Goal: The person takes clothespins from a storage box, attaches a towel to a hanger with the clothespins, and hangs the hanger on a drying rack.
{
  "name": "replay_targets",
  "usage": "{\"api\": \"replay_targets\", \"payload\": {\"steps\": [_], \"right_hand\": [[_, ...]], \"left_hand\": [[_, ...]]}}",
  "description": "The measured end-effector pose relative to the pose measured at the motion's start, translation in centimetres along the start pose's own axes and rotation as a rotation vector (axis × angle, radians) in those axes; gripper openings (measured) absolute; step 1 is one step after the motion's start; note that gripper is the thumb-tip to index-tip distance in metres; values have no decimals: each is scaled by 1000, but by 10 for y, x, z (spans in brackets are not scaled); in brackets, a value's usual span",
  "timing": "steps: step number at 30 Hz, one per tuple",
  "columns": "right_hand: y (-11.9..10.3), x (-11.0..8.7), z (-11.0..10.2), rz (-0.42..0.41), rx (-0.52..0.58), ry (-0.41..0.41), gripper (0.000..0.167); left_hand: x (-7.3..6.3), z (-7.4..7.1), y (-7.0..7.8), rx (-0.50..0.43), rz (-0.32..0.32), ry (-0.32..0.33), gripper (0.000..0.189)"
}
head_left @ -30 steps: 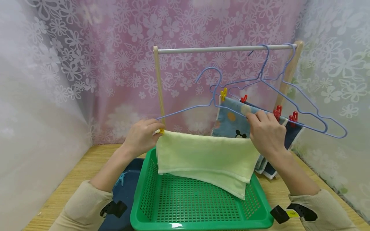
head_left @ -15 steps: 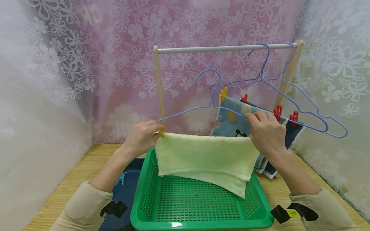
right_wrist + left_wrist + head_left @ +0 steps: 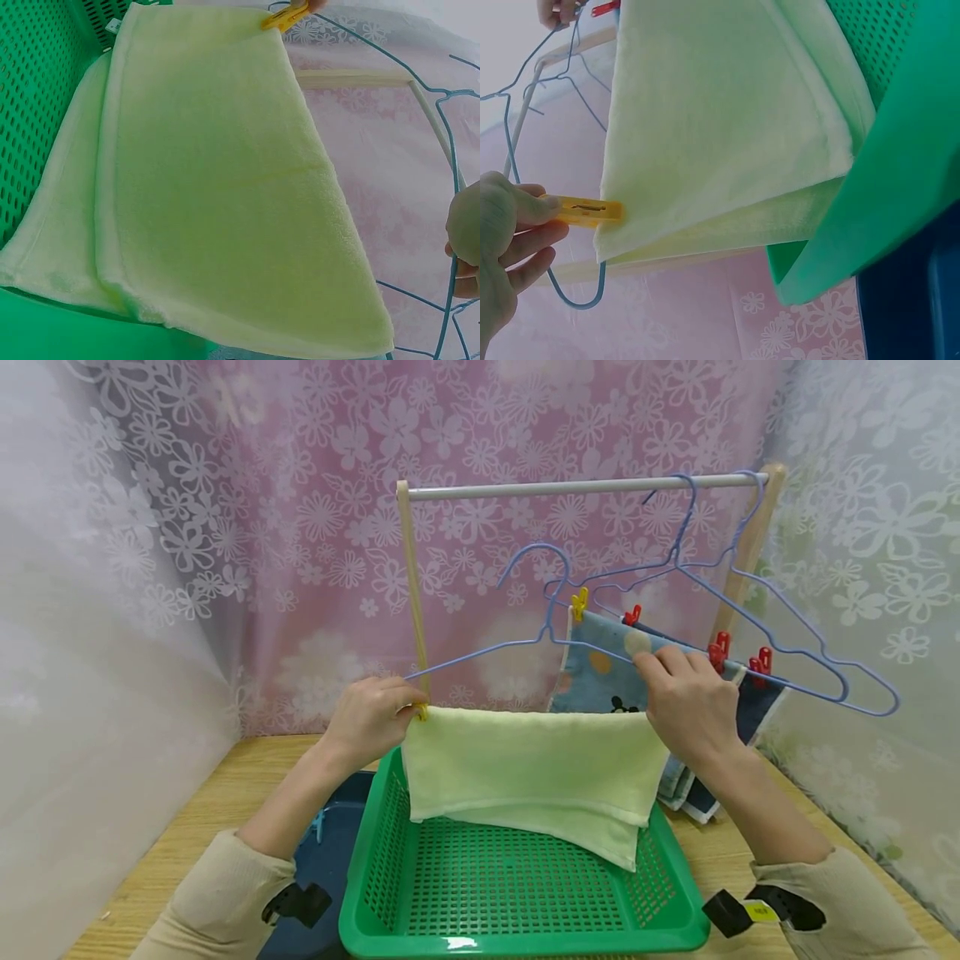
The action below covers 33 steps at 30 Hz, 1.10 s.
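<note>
A pale yellow-green towel hangs folded over the lower bar of a blue wire hanger. At the towel's upper left corner my left hand pinches a yellow clothespin, whose jaws bite the towel's edge. My right hand grips the right arm of the same hanger, above the towel's right upper corner. The hanger's hook stands free in the air below the rack's rail. Beneath the towel is a green plastic basket, partly hidden by it.
A rack with a pale rail stands behind. Two more blue hangers hang at its right, holding a light blue patterned cloth and a dark blue cloth with red and yellow clothespins. Left of the basket is a dark blue tray with a light blue clothespin.
The held hanger has sunk slightly at its hook and left side, the left hand and yellow clothespin lowering with it. The towel's lower right corner has risen a little. Both grips stay the same.
</note>
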State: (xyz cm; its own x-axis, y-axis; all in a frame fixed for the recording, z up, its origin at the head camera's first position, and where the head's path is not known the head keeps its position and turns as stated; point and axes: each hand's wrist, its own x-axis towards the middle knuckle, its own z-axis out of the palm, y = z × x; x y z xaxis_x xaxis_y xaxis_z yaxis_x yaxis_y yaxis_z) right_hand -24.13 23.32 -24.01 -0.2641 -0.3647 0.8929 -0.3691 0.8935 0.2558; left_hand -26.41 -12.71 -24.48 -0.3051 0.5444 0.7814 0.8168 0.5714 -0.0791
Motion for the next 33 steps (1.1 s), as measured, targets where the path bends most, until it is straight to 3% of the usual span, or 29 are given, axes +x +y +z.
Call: {"api": "replay_targets", "payload": {"steps": [14,23,30,33], "right_hand": [[1,-1,-2,-7,8,-30,16],[2,0,-1,-113,-22,-38,4],[4,-6,1,-168,-13,-144,6],[4,-7,3,-194,-21,-147,7]], "left_hand": [[0,1,4,59,40,-8,17],[-2,-4,4,52,70,2,21],[-5,-4,3,42,70,-7,23],[-6,-5,3,44,65,-18,24]]}}
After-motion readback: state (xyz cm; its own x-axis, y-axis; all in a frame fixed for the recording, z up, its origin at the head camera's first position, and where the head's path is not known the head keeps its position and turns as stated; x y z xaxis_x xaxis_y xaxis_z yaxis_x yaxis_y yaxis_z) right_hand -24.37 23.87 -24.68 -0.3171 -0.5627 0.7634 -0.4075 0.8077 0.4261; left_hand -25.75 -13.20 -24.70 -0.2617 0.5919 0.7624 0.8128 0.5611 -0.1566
